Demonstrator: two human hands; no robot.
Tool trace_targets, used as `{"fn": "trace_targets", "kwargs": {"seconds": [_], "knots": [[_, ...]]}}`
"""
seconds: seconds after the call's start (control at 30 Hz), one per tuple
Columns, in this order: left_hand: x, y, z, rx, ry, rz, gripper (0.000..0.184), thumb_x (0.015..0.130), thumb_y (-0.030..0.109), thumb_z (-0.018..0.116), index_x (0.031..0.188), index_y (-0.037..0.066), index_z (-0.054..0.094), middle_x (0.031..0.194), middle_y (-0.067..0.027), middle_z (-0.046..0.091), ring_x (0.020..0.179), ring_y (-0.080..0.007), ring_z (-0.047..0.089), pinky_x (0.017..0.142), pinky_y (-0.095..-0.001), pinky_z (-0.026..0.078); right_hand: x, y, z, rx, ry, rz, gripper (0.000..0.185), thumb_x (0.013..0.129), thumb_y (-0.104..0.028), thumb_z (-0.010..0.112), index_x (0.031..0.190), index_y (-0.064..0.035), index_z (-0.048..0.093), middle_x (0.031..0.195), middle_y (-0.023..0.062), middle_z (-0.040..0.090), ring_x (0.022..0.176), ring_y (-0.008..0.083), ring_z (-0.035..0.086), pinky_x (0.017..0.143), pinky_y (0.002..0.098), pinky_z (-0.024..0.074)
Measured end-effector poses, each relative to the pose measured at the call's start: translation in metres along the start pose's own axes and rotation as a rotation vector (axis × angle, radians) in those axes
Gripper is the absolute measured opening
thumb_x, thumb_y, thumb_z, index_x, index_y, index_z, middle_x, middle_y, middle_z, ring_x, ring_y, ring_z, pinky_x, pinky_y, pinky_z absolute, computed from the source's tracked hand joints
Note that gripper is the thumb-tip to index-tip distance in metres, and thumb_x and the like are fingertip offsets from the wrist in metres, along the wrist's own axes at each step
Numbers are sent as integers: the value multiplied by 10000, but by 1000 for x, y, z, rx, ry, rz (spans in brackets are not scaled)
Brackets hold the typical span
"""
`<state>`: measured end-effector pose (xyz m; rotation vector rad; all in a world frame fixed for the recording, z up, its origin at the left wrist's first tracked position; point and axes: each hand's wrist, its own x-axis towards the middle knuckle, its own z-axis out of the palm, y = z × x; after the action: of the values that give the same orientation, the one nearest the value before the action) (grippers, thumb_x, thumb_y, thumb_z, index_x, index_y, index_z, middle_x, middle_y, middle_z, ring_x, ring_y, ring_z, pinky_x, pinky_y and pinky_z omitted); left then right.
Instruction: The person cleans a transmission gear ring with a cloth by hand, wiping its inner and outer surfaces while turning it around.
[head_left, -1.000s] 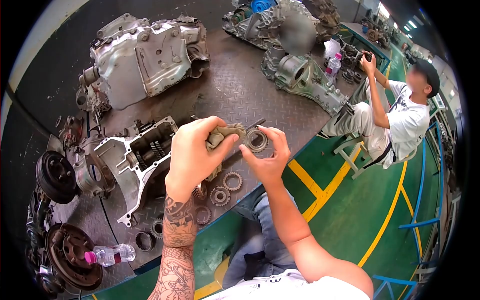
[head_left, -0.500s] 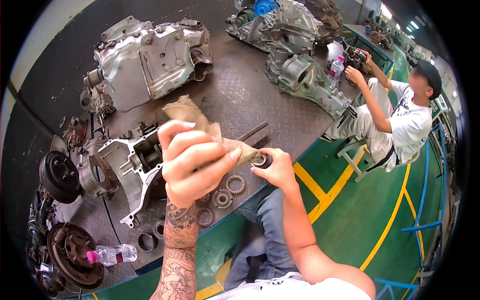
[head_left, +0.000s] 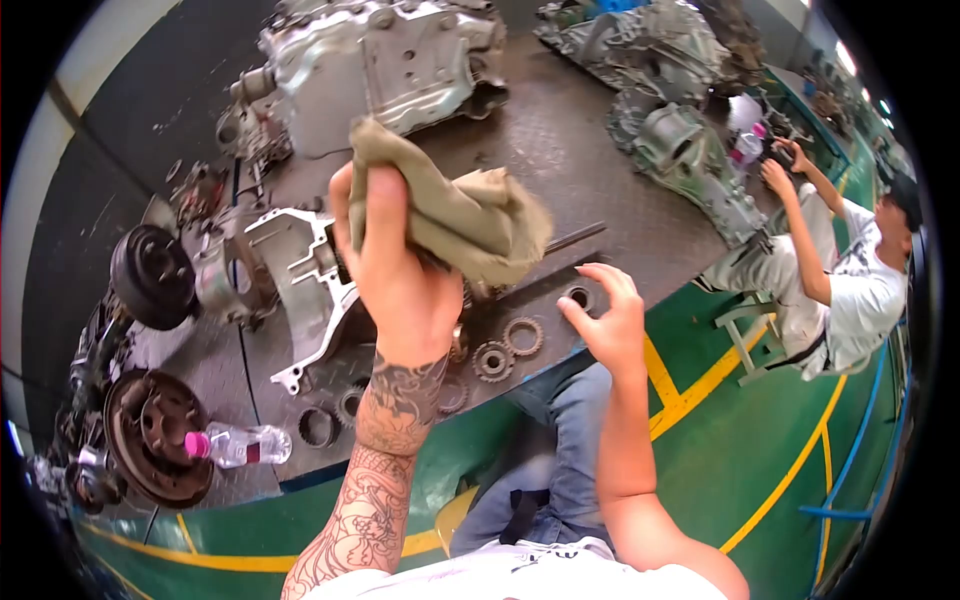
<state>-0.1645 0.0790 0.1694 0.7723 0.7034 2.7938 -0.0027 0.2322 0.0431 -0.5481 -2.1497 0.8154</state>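
Observation:
My left hand, on the tattooed arm, is raised over the table and closed around a bunched olive-tan rag. My right hand is near the table's edge with its thumb and fingers apart. A small metal ring lies on the table by its thumb tip; whether the thumb touches it I cannot tell. To the left of that hand lie a toothed ring and a gear. A thin shaft lies behind the rag, partly covered by it.
An opened gearbox housing sits left of my left hand. A large transmission case stands behind, more casings at the right. A water bottle lies by a brake drum. A co-worker sits at the table's right end.
The rag has come away from the ring and risen leftward in my left hand. My right hand has opened, and the ring is now on the table. The view has shifted.

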Motion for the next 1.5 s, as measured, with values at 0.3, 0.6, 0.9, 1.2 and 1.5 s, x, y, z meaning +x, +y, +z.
{"fn": "trace_targets", "kwargs": {"seconds": [0.3, 0.6, 0.9, 1.2, 1.5], "knots": [[33, -3, -27, -668, -77, -633, 346, 1066, 354, 525, 969, 50, 659, 995, -106, 652, 1010, -282, 595, 979, -473, 471, -28, -108, 42, 743, -397, -222, 719, 778, -95, 816, 1431, -39, 519, 1113, 121, 643, 932, 232, 636, 823, 341, 527], [32, 2, -24, -662, -98, -598, 408, 1079, 402, 465, 1023, 68, 692, 986, -119, 729, 987, -322, 678, 956, -523, 515, -48, -109, 61, 676, -282, -346, 741, 782, -172, 842, 1404, 34, 495, 1219, 215, 611, 998, 339, 644, 882, 419, 547], [29, 9, -15, -728, -7, -590, 331, 1068, 339, 513, 968, 66, 673, 935, -92, 631, 957, -267, 580, 923, -427, 491, -46, -109, 62, 628, -240, -418, 658, 766, -171, 857, 1306, 48, 551, 1216, 224, 614, 1006, 344, 661, 863, 411, 563], [28, 9, -11, -754, -5, -539, 268, 1045, 297, 555, 971, 61, 658, 912, -69, 578, 927, -232, 540, 914, -396, 465, -49, -110, 63, 634, -256, -388, 662, 772, -157, 853, 1324, 50, 551, 1252, 232, 596, 1020, 338, 662, 859, 403, 562], [13, 22, 5, -763, -110, -378, 116, 984, 130, 595, 1065, 52, 569, 875, -24, 527, 854, -175, 507, 874, -335, 436, -54, -116, 62, 767, -308, -322, 653, 812, -203, 800, 1361, 41, 542, 1281, 227, 583, 1103, 400, 620, 948, 461, 524]]}}
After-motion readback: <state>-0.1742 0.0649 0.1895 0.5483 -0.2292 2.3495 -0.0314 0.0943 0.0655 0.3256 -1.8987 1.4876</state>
